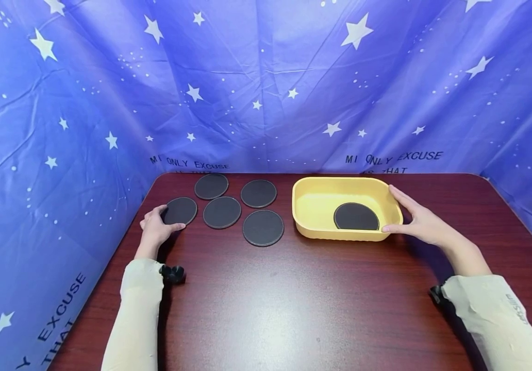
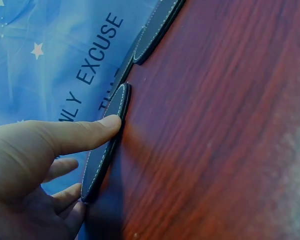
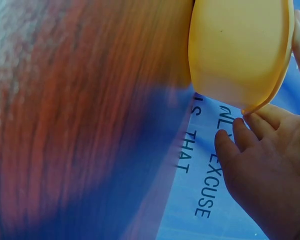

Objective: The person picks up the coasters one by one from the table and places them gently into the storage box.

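Note:
At the left end of the table, my left hand point(image 1: 156, 229) spans a round black coaster point(image 1: 182, 210), thumb on its near edge and fingers on its far left edge. The left wrist view shows this coaster's point(image 2: 106, 145) pale stitched rim, with the thumb pressing it. My right hand point(image 1: 426, 224) grips the right end of a yellow plastic bin point(image 1: 314, 234), its thumb at the near corner and a finger at the far corner. Inside the bin lies another black coaster point(image 1: 356, 216). From the right wrist, the bin point(image 3: 240, 50) shows its end beside the fingers.
Several more black coasters lie flat between the left hand and the bin, among them a back-row coaster point(image 1: 211, 186) and a front one point(image 1: 263, 228). The dark red wooden table point(image 1: 247, 288) ends at a blue star-printed cloth point(image 1: 261, 77) behind and on both sides.

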### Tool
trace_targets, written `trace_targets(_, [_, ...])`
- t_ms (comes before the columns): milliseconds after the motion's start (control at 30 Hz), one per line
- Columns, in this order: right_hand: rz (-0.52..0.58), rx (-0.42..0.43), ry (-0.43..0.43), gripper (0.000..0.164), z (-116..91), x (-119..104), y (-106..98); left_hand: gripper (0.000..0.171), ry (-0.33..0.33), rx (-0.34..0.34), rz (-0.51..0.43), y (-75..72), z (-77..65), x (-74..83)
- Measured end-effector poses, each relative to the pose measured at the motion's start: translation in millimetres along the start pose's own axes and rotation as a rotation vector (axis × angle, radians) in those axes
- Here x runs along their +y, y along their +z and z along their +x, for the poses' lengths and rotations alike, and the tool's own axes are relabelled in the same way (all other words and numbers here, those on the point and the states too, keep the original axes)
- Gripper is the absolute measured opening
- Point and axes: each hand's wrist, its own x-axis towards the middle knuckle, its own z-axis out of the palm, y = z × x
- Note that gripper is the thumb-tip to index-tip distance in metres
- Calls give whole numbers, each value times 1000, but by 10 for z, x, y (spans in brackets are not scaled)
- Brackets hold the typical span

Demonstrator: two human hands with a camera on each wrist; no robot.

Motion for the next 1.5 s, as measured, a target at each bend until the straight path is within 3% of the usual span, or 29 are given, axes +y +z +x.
trace_targets(233, [2, -3, 1, 104, 11, 7, 13, 91, -42, 6, -45, -13, -29, 17])
trace_targets(433, [-2, 5, -4, 104, 17, -4, 9, 95, -54, 66, -102, -52, -53, 37])
trace_targets(733, [5, -3, 10, 104, 12, -15, 1, 81, -91, 124, -177, -162, -92, 40])
trace_targets(900, [6, 3, 11, 104, 6, 6, 11, 75, -134, 92, -324, -201, -105, 23])
trace_targets(1167, [10, 3, 7, 104, -1, -2, 9, 68, -225, 74, -746, -203, -111, -29])
trace_targets(1500, [8, 5, 10, 104, -9, 5, 2, 53, -292, 38, -918, -234, -148, -34])
